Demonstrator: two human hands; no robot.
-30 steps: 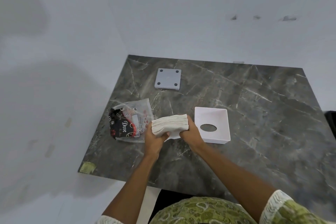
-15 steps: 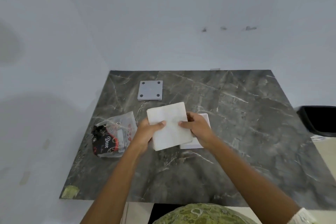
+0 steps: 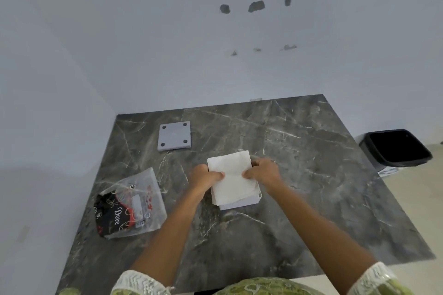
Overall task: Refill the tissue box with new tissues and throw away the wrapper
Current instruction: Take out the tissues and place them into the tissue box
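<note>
A white stack of tissues (image 3: 232,175) lies flat over the open white tissue box (image 3: 242,204), covering almost all of it; only the box's front wall shows. My left hand (image 3: 203,176) grips the stack's left edge and my right hand (image 3: 262,172) grips its right edge, thumbs on top. The clear plastic wrapper (image 3: 130,203) with black and red print lies crumpled on the table to the left. The box's grey base plate (image 3: 174,135) lies flat farther back.
The dark marble table (image 3: 311,187) sits in a corner, with white walls at the left and back. A black waste bin (image 3: 395,148) stands on the floor off the table's right edge.
Both hands turned the tissue stack flat and carried it rightward from beside the wrapper, then lowered it onto the open box. The view shifted, bringing the bin into sight.
</note>
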